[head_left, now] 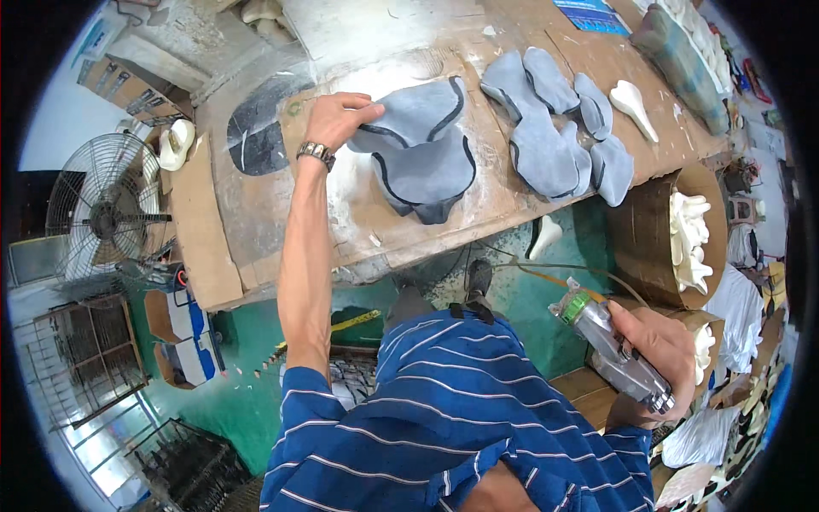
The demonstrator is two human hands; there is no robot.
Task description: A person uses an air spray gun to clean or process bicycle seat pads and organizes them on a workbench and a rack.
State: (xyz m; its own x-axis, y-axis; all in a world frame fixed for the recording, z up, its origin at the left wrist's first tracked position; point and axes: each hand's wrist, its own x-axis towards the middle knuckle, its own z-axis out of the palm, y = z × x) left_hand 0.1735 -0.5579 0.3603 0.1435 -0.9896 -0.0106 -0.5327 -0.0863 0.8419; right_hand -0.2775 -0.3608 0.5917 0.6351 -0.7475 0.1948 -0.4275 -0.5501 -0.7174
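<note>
My left hand, with a wristband on the wrist, reaches over the table. Its fingers are closed at the left edge of a grey bicycle saddle cover with black edging. Just in front of it, partly overlapping, lies a second grey saddle cover with a black rim. Off the table at the right, my right hand is wrapped round a metal spray gun with a green collar, its nozzle end pointing up and left. A thin hose runs near the gun.
Several grey covers lie to the right on the cardboard-covered table, beside a white saddle shell. A cardboard drum of white shells stands below right. A caged fan is at the left. Another shell sits below the table edge.
</note>
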